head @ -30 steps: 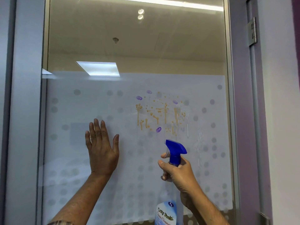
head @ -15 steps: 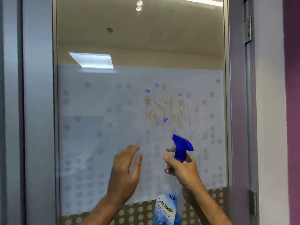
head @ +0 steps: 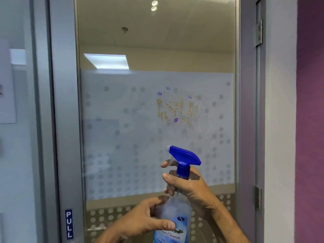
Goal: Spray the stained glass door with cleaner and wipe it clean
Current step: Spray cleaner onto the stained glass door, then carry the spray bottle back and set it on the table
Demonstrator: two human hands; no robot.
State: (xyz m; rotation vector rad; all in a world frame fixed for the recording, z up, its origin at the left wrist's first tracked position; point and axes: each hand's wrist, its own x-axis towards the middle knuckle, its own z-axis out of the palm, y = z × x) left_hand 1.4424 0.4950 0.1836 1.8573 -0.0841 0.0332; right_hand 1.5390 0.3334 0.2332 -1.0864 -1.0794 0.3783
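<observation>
One camera only, worn on the person's head. It faces forward, square onto the glass door [head: 157,106], standing close: the pane and its grey frame [head: 68,120] fill nearly the whole width. The lens is wide-angle; the frame's uprights bow slightly toward the edges. The view tilts a little downward, so both forearms enter from the bottom edge, with the left hand [head: 145,220] and right hand [head: 191,186] low in the centre. A purple wall [head: 310,120] shows at the far right, a pale wall [head: 15,137] at the far left. No second view exists to compare.
</observation>
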